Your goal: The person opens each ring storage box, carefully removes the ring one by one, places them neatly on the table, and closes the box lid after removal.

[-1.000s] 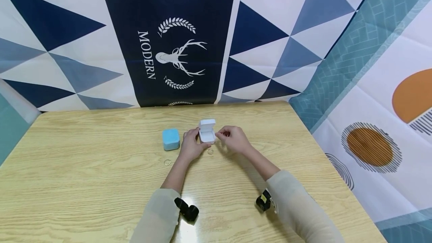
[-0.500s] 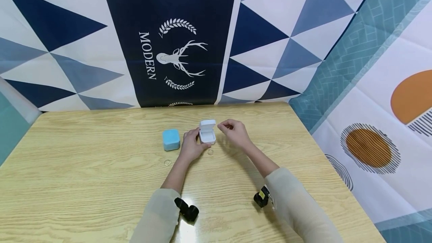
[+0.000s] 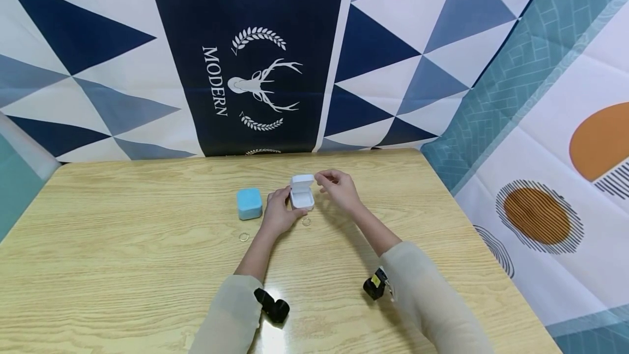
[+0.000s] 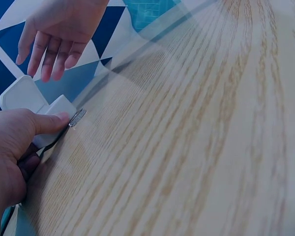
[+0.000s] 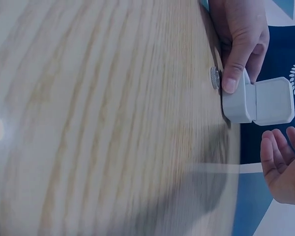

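An open white ring box (image 3: pixel 302 192) stands on the table with its lid (image 5: pixel 275 101) raised. My left hand (image 3: pixel 279 213) grips its base from the left, thumb across the front side. Beside the raised lid, my right hand (image 3: pixel 339 189) hovers with relaxed fingers (image 4: pixel 48 59) and holds nothing that shows. Close in front of the box, near the left thumb, is a small silvery ring (image 4: pixel 77 118). A second ring (image 3: pixel 244 237), gold-toned, lies nearer the person and to the left.
To the left of the left hand sits a light blue rounded box (image 3: pixel 249 203). The wooden table (image 3: pixel 137 255) ends at a patterned cloth (image 3: pixel 255 81) behind. Black wrist cameras are strapped on both sleeves.
My right hand lifts from beside the box's base to beside its lid, and its pinched fingers loosen. The left hand and the white box stay in place.
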A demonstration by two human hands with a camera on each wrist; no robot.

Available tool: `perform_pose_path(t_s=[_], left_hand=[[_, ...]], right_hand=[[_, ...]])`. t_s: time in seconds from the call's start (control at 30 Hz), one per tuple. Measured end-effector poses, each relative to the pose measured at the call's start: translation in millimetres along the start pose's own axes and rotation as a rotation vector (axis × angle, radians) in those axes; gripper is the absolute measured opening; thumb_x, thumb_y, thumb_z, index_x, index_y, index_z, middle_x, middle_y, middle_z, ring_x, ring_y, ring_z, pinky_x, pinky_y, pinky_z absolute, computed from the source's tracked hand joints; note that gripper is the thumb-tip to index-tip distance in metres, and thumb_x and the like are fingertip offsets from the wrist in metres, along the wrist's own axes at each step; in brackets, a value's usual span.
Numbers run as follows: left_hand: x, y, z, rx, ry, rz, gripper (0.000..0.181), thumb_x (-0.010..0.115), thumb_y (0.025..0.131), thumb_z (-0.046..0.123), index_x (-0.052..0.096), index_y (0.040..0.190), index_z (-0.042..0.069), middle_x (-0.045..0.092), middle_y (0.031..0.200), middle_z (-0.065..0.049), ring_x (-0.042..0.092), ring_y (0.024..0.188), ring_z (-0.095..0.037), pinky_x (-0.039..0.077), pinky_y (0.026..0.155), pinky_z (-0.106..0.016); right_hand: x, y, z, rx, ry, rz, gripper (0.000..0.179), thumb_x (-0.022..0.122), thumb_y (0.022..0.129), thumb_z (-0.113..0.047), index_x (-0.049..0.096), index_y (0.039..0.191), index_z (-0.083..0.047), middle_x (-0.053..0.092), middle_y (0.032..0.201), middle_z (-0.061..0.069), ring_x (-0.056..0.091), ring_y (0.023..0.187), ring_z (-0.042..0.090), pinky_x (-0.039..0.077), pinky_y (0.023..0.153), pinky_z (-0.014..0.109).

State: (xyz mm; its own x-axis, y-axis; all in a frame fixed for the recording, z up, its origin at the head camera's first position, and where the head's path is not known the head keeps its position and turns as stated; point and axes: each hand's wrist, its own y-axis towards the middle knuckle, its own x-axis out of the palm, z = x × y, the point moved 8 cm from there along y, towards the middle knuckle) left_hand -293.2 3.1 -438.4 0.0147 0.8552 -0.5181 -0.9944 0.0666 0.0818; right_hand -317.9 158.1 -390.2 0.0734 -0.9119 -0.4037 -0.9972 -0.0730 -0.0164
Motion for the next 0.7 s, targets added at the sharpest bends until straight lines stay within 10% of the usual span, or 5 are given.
perform_pose_path(t_s=[0.7], left_hand=[[0.3,0.2,-1.4,0.001,0.016,-0.003,0.072,0.079,0.075,0.024,0.047,0.136,0.003,0.053,0.132,-0.016,0.042,0.119,-0.031,0.038,0.102,-0.044]], right_hand=[[21,11.9,8,0.082,0.079,-0.112,0.051,0.051,0.094,-0.04,0.048,0.132,-0.006,0.055,0.126,0.013,0.054,0.114,0.03,0.049,0.09,0.041]])
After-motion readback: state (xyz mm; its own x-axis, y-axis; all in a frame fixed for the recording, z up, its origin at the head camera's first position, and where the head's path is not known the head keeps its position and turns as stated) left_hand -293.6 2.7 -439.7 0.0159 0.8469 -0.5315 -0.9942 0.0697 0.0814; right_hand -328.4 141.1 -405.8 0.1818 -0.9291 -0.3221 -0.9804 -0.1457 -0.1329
